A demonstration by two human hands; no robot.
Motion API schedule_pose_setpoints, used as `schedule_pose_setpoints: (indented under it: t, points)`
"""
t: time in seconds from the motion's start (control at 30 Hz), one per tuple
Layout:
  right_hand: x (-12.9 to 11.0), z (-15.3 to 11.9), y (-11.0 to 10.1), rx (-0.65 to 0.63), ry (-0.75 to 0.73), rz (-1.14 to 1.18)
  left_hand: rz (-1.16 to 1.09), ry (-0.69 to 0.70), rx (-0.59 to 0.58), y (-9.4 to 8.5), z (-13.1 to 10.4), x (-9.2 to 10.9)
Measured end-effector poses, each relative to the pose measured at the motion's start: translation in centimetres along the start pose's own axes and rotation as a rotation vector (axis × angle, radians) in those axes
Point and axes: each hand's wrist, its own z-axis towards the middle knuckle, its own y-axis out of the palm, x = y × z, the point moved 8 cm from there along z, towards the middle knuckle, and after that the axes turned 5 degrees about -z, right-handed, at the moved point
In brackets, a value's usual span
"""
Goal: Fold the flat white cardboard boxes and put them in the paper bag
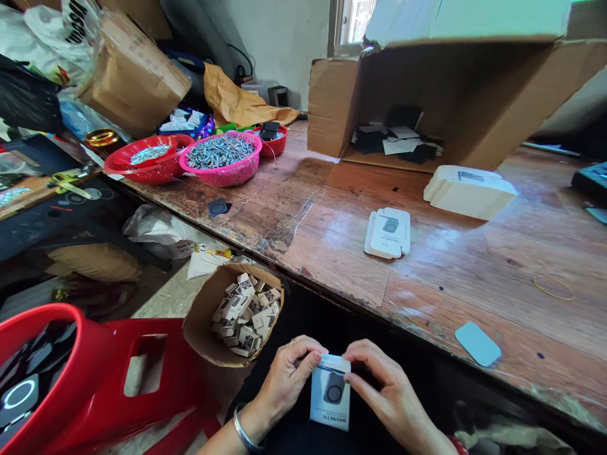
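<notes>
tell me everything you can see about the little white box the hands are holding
The small box is a slim white carton, cardboard by the look of it, printed with a dark round-cornered product picture and the word MAGNETIC, which reads upside down from the camera. It is held low in front of the person, below the edge of the wooden table. The left hand and the right hand both pinch its far end with their fingertips. I cannot tell whether the flap there is shut.

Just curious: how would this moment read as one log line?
left hand and right hand: both hold small white box | filled boxes in cardboard tub | flat boxes on table
</notes>
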Motion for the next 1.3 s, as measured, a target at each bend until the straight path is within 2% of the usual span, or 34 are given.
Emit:
schedule_pose_setpoints:
  t: [0.1, 0.2, 0.37, 0.5, 0.57, 0.6, 0.67, 0.77, 0.83, 0.93, 1.03, 1.1, 1.17, 1.23, 1.3]
  points:
    - [-0.2, 0.1, -0.1, 0.01, -0.04, 0.0, 0.015, 0.066, -0.034, 0.3, -0.2, 0.8]
    - [0.2, 0.0, -0.1, 0.005, 0.005, 0.024, -0.006, 0.072, -0.03, 0.3, -0.4, 0.8]
    - [0.9, -0.3, 0.8, -0.08, 0.081, 0.072, -0.107, 0.008, -0.01, 0.6, -0.8, -0.2]
    - [0.8, -0.1, 1.1, -0.059, 0.072, 0.026, -0.237, -0.099, 0.005, 1.2, -1.1, -1.6]
    - [0.1, 0.2, 1.3, -0.048, 0.021, -0.046, -0.248, -0.153, 0.049, 0.7, -0.9, -2.2]
    - [-0.5, 0.5, 1.3, -0.039, -0.025, -0.093, -0.221, -0.169, 0.106, -0.1, -0.5, -2.4]
    - [-2.3, 1.2, 0.6, 0.022, -0.154, -0.206, -0.142, -0.177, 0.266, -2.9, 0.3, -2.6]
    - [-5.2, 3.1, -2.3, 0.189, -0.34, -0.396, -0.069, -0.162, 0.497, -9.1, 1.5, -2.6]
    - [-6.1, 5.2, -4.8, 0.276, -0.406, -0.533, -0.035, -0.16, 0.621, -13.7, 1.9, -2.9]
    - [-5.7, 9.0, -9.1, 0.4, -0.411, -0.756, 0.031, -0.189, 0.779, -20.1, 1.8, -3.8]
    - [-3.4, 12.3, -12.6, 0.457, -0.301, -0.947, 0.085, -0.233, 0.883, -24.1, 1.2, -4.5]
    - [-2.0, 13.6, -13.5, 0.407, -0.267, -1.017, 0.1, -0.256, 0.919, -24.9, 1.1, -4.8]
    - [-1.2, 14.0, -13.8, 0.362, -0.271, -1.041, 0.084, -0.27, 0.903, -24.3, 1.3, -4.9]
    - [-1.2, 13.9, -14.0, 0.355, -0.291, -1.052, 0.031, -0.288, 0.817, -22.3, 2.1, -5.0]
    - [-1.8, 13.5, -14.1, 0.394, -0.314, -1.066, -0.057, -0.314, 0.683, -19.2, 3.1, -4.9]
